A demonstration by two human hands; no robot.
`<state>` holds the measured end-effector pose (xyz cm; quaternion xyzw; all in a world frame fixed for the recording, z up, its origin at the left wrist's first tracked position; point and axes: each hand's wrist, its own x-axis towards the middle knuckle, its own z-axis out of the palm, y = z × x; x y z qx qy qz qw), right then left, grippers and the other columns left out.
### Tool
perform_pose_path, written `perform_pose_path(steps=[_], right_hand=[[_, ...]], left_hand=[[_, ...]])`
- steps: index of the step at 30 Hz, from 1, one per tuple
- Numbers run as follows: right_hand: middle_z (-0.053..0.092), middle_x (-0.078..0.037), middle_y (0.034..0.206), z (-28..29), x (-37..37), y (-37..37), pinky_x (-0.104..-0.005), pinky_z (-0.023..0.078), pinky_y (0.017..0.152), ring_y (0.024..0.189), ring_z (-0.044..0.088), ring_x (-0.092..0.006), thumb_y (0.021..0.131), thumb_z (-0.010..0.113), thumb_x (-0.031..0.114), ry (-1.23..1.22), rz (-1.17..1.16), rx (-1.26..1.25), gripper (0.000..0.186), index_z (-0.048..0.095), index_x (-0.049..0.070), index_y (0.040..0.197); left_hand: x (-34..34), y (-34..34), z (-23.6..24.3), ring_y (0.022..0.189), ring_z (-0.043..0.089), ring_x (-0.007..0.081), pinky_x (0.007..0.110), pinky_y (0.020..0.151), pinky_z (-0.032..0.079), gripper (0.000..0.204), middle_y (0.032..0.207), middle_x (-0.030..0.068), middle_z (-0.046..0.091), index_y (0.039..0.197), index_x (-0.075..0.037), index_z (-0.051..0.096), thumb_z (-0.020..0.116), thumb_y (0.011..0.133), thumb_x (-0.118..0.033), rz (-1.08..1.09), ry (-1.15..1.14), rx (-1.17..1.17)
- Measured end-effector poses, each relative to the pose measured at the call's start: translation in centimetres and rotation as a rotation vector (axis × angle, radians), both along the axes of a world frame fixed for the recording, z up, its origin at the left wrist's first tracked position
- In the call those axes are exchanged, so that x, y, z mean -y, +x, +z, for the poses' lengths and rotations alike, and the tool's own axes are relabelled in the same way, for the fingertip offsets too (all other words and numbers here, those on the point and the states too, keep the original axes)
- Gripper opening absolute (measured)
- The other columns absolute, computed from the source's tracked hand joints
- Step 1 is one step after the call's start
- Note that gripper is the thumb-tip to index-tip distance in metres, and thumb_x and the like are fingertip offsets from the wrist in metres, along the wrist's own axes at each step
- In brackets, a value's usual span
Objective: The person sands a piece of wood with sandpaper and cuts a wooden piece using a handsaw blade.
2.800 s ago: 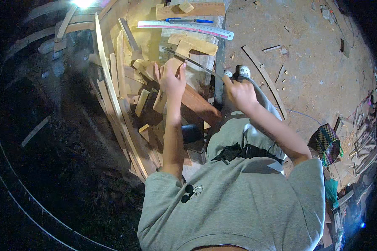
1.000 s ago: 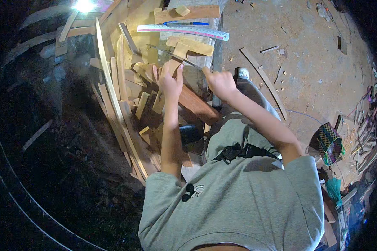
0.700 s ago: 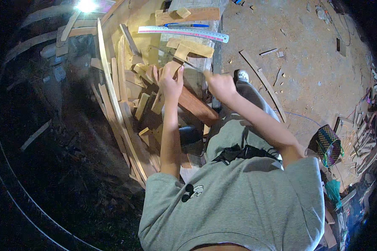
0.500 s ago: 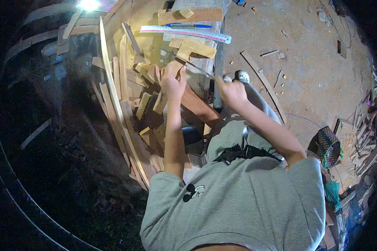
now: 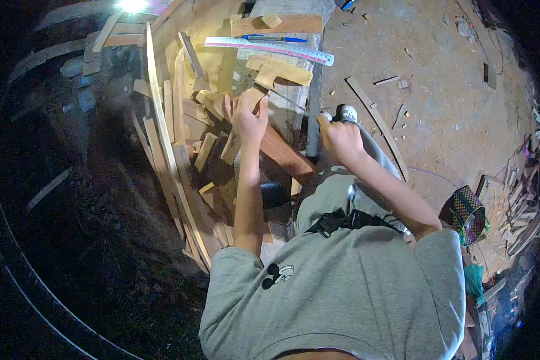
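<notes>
Fingers of our left hand [image 5: 250,120] pinch a short wood strip [image 5: 266,75] between thumb and forefinger, the others fanned apart; those of our right hand [image 5: 345,141] curl around the near end of a narrow-bladed tool [image 5: 291,101]. Biggest near our hands is the grey bench [image 5: 282,117], with heaped offcuts [image 5: 206,151] and 1 long pale lath [image 5: 156,96] to its left. We see a reddish board [image 5: 285,156] slanting toward us from just beside our left hand. Across the bench lie our white-and-pink ruler [image 5: 270,47] and, beyond it, a brown board [image 5: 309,24]. Our blade crosses the strip just past our left fingertips; the strip's far end meets a pale crosspiece [image 5: 294,73]. Smaller still, we have 1 blue pen [image 5: 276,39] beside the ruler and 1 little block [image 5: 271,21] on the brown board.
</notes>
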<state>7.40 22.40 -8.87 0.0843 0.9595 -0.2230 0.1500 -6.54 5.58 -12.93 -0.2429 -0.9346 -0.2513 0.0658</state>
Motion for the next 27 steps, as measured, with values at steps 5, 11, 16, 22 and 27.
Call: perform_pose_path(steps=[5, 11, 16, 22, 27], right_hand=[[0.057, -0.011, 0.055, -2.1, 1.3, -4.6, -0.0374, 0.046, 0.042, 0.050, 0.059, -0.0264, 0.073, 0.052, 0.011, 0.001, 0.011, -0.211, 0.019, 0.046, 0.008, 0.091], [0.059, -0.012, 0.058, -0.1, -0.2, -1.4, -0.0376, 0.048, 0.046, 0.052, 0.061, -0.0273, 0.072, 0.051, 0.008, -0.024, 0.045, -0.034, 0.019, 0.049, 0.006, 0.092], [0.059, -0.012, 0.058, -1.9, 1.1, -5.3, -0.0383, 0.047, 0.045, 0.052, 0.060, -0.0271, 0.074, 0.050, 0.010, -0.043, 0.000, -0.109, 0.022, 0.049, 0.008, 0.096], [0.058, -0.014, 0.057, -1.8, 0.6, -3.0, -0.0402, 0.046, 0.042, 0.052, 0.060, -0.0290, 0.077, 0.048, 0.012, -0.061, 0.027, -0.104, 0.018, 0.048, 0.009, 0.095], [0.058, -0.015, 0.058, -2.1, 0.6, -4.0, -0.0410, 0.047, 0.043, 0.053, 0.060, -0.0304, 0.076, 0.049, 0.012, -0.079, -0.015, -0.069, 0.017, 0.048, 0.008, 0.093]], left_hand=[[-0.4, -0.2, -0.1, 0.092, 0.052, 0.0307, 0.042, 0.102, 0.023, 0.035, 0.085, 0.0160, 0.059, 0.093, -0.001, 0.057, 0.062, 0.074, -0.029, -0.006, 0.011, -0.010], [0.4, 0.1, -0.4, 0.105, 0.045, 0.0374, 0.042, 0.101, 0.023, 0.035, 0.086, 0.0173, 0.059, 0.094, -0.002, 0.057, 0.063, 0.074, -0.030, 0.048, -0.020, -0.013], [-0.3, -0.3, -0.3, 0.103, 0.047, 0.0356, 0.042, 0.102, 0.022, 0.036, 0.088, 0.0170, 0.059, 0.095, -0.002, 0.057, 0.062, 0.074, -0.031, 0.006, -0.016, 0.014], [0.3, -0.2, 0.0, 0.090, 0.054, 0.0290, 0.042, 0.102, 0.021, 0.038, 0.088, 0.0160, 0.060, 0.094, 0.001, 0.057, 0.061, 0.075, -0.031, -0.006, -0.048, -0.004], [-0.2, -0.3, -0.3, 0.091, 0.054, 0.0291, 0.042, 0.103, 0.021, 0.038, 0.088, 0.0150, 0.060, 0.094, 0.000, 0.058, 0.061, 0.075, -0.032, -0.028, 0.000, 0.009]])
